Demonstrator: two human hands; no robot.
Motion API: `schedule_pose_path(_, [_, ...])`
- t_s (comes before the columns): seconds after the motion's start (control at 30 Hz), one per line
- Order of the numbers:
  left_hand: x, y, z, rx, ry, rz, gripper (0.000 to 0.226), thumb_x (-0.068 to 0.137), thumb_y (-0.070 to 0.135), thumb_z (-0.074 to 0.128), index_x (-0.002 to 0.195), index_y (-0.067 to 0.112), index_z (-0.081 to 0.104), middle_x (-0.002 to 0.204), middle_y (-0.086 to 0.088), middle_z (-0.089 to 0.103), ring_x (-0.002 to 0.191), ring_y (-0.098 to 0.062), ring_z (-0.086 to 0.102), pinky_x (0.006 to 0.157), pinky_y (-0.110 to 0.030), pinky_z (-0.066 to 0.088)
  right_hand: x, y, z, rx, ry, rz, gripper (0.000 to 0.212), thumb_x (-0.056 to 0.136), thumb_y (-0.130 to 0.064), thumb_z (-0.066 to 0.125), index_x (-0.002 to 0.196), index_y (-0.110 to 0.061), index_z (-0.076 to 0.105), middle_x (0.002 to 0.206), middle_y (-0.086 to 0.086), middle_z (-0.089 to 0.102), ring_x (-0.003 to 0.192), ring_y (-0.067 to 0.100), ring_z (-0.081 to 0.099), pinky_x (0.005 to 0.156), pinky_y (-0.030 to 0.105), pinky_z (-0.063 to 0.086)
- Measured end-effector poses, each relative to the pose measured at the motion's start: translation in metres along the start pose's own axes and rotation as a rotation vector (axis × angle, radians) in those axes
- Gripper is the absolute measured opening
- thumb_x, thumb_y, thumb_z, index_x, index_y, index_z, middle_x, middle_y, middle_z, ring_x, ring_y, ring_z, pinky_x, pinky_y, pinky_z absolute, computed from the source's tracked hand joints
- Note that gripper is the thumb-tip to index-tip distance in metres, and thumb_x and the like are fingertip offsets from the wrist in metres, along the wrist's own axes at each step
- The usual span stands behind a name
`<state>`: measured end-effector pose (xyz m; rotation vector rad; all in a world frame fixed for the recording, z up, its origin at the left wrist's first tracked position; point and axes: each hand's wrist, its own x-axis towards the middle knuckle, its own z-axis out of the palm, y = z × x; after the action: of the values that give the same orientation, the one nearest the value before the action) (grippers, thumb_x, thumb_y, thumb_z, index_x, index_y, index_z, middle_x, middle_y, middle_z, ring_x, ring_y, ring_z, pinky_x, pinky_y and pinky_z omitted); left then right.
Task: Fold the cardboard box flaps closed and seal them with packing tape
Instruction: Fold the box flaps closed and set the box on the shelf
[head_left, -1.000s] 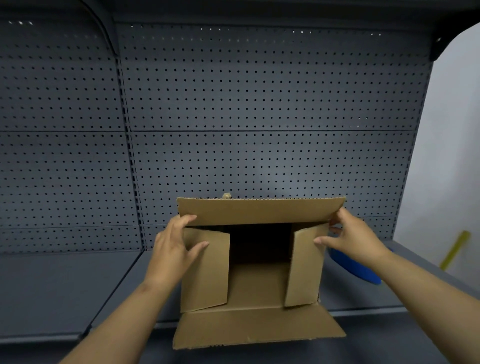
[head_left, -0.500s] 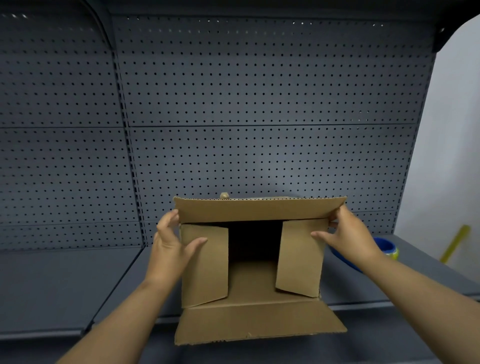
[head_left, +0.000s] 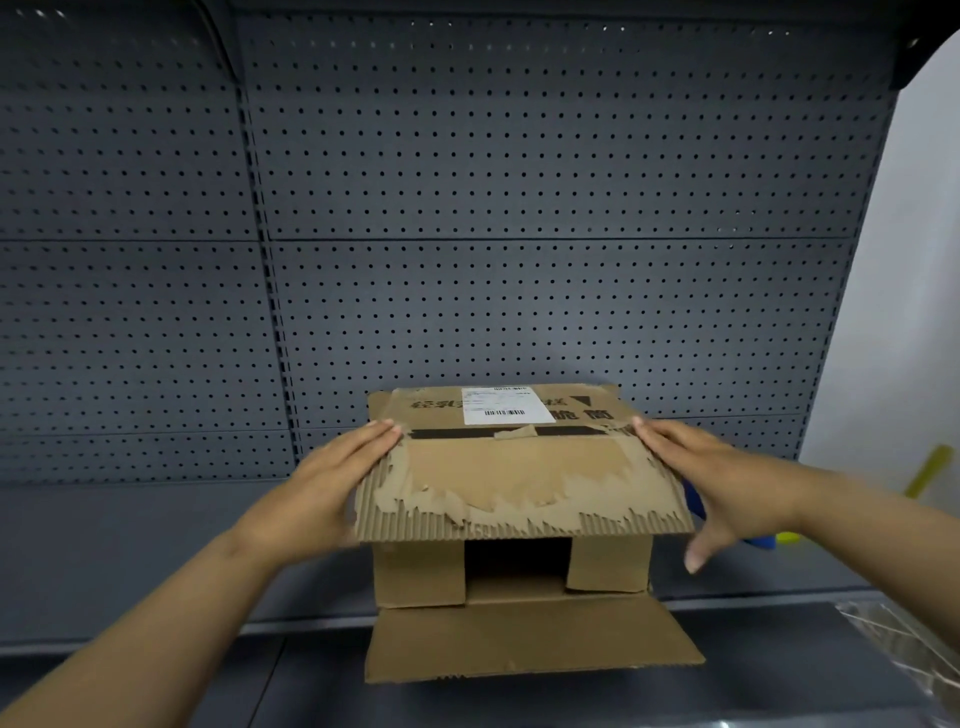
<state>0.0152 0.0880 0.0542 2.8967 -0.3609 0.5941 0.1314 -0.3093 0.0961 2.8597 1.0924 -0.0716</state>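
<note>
A brown cardboard box (head_left: 498, 410) lies on its side on a grey shelf (head_left: 156, 545), its opening toward me. Both side flaps (head_left: 418, 574) are folded inward. The upper flap (head_left: 519, 483), with torn paper that bares the corrugation, slopes down over the opening. The bottom flap (head_left: 530, 639) lies flat, hanging past the shelf edge. My left hand (head_left: 332, 483) presses flat on the upper flap's left edge and my right hand (head_left: 711, 478) on its right edge. A white shipping label (head_left: 506, 405) is on the box's top face. No packing tape shows.
A dark pegboard wall (head_left: 519, 208) rises behind the shelf. A blue and yellow object (head_left: 763, 540) peeks out behind my right wrist. A yellow stick (head_left: 930, 470) leans by the white wall at right. Crinkled clear plastic (head_left: 914, 644) lies at the lower right.
The upper flap has swung down from level to a slope over the opening. Both hands slid from the box's corners onto that flap's edges. The view moved closer, and the box's top now shows.
</note>
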Motion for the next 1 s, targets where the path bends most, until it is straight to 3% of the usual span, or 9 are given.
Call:
schedule_pose_path(0.07, [-0.002, 0.000, -0.009, 0.118, -0.148, 0.002, 0.127, 0.050, 0.074, 0.066, 0.137, 0.039, -0.020, 0.143, 0.027, -0.022, 0.133, 0.007, -0.016, 0.112, -0.021, -0.006, -0.002, -0.001, -0.005, 0.007, -0.045, 0.013, 0.138, 0.056, -0.067, 0.070, 0.139, -0.025, -0.032, 0.136, -0.028, -0.018, 0.129, -0.001, -0.009, 0.111, 0.023, 0.013])
schedule_pose_path(0.13, [-0.002, 0.001, -0.017, 0.184, -0.210, 0.012, 0.130, 0.045, 0.088, 0.051, 0.133, 0.037, -0.030, 0.143, 0.023, -0.030, 0.133, 0.004, -0.022, 0.110, -0.020, -0.007, -0.002, -0.004, -0.007, 0.063, -0.015, 0.017, 0.122, 0.063, -0.076, 0.054, 0.141, -0.028, -0.027, 0.143, -0.026, -0.016, 0.134, 0.001, -0.005, 0.110, 0.023, 0.012])
schedule_pose_path(0.2, [-0.002, 0.003, -0.019, 0.148, -0.177, 0.001, 0.119, 0.046, 0.097, 0.025, 0.135, 0.037, -0.026, 0.144, 0.021, -0.027, 0.134, 0.003, -0.018, 0.111, -0.022, -0.002, 0.000, -0.009, -0.005, 0.069, 0.094, 0.034, 0.105, 0.070, -0.076, 0.041, 0.146, -0.031, -0.015, 0.153, -0.020, -0.006, 0.138, 0.005, 0.006, 0.110, 0.026, 0.020])
schedule_pose_path(0.3, [0.000, 0.008, -0.011, 0.079, 0.030, -0.041, 0.104, 0.058, 0.092, 0.001, 0.146, 0.036, 0.002, 0.150, 0.021, 0.005, 0.134, 0.004, 0.005, 0.110, -0.023, 0.010, 0.004, -0.019, 0.001, 0.031, 0.272, 0.050, 0.092, 0.077, -0.064, 0.051, 0.148, -0.029, 0.004, 0.153, -0.011, 0.015, 0.135, 0.010, 0.020, 0.106, 0.028, 0.030])
schedule_pose_path(0.37, [0.004, 0.012, -0.003, 0.053, 0.151, -0.088, 0.099, 0.065, 0.089, 0.007, 0.144, 0.032, 0.025, 0.147, 0.015, 0.029, 0.133, -0.002, 0.025, 0.109, -0.027, 0.021, 0.009, -0.023, 0.006, 0.000, 0.345, 0.064, 0.093, 0.075, -0.064, 0.055, 0.148, -0.028, 0.010, 0.149, -0.008, 0.024, 0.133, 0.013, 0.026, 0.106, 0.030, 0.033])
schedule_pose_path(0.43, [0.007, 0.016, 0.003, 0.083, 0.200, -0.111, 0.098, 0.065, 0.088, 0.015, 0.139, 0.028, 0.037, 0.139, 0.010, 0.042, 0.129, -0.010, 0.035, 0.107, -0.032, 0.029, 0.016, -0.026, 0.011, -0.030, 0.395, 0.086, 0.092, 0.072, -0.065, 0.056, 0.147, -0.026, 0.018, 0.144, -0.006, 0.031, 0.129, 0.015, 0.032, 0.102, 0.032, 0.039])
schedule_pose_path(0.63, [0.015, 0.025, 0.009, 0.054, 0.265, -0.182, 0.076, 0.071, 0.061, 0.062, 0.135, 0.026, 0.045, 0.133, 0.007, 0.049, 0.126, -0.014, 0.035, 0.107, -0.034, 0.030, 0.027, -0.035, 0.022, -0.062, 0.493, 0.127, 0.083, 0.073, -0.061, 0.060, 0.141, -0.021, 0.033, 0.136, 0.000, 0.041, 0.123, 0.022, 0.041, 0.095, 0.037, 0.045])
schedule_pose_path(0.87, [0.021, 0.029, 0.012, -0.005, 0.258, -0.224, 0.074, 0.073, 0.056, 0.063, 0.137, 0.024, 0.041, 0.140, 0.008, 0.043, 0.132, -0.011, 0.033, 0.108, -0.032, 0.030, 0.027, -0.044, 0.022, -0.136, 0.528, 0.192, 0.083, 0.074, -0.059, 0.059, 0.139, -0.014, 0.033, 0.135, 0.007, 0.043, 0.124, 0.027, 0.042, 0.098, 0.039, 0.044])
schedule_pose_path(1.0, [0.025, 0.031, 0.011, 0.033, 0.254, -0.212, 0.075, 0.073, 0.059, 0.061, 0.137, 0.025, 0.042, 0.139, 0.009, 0.044, 0.131, -0.011, 0.035, 0.107, -0.032, 0.033, 0.021, -0.075, 0.031, -0.218, 0.585, -0.085, 0.095, 0.071, -0.073, 0.044, 0.140, -0.009, 0.030, 0.140, 0.019, 0.044, 0.130, 0.038, 0.040, 0.102, 0.051, 0.040])
